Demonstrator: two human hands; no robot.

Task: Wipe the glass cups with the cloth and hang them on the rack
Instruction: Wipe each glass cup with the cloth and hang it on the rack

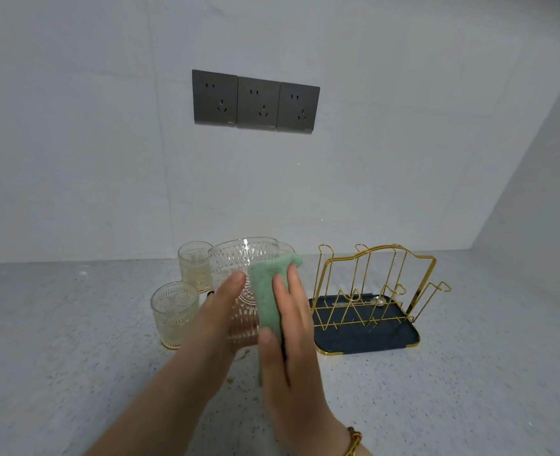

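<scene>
Near the counter's middle, left hand point(221, 311) is gripping the rigid, fragile, slippery-looking glass cup point(242, 274) by its wall while right hand point(288, 327) is pressing the soft cloth point(265, 291) on it.

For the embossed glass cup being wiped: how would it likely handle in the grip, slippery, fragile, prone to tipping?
The glass cup looks thick and embossed, so the ridges probably aid grip. It is clear glass, so likely breakable if dropped on the stone-like counter. The left hand holds it while the right hand presses the green cloth against it.

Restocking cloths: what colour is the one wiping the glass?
Green cloth, pressed to the glass cup by the right hand; head view.
</scene>
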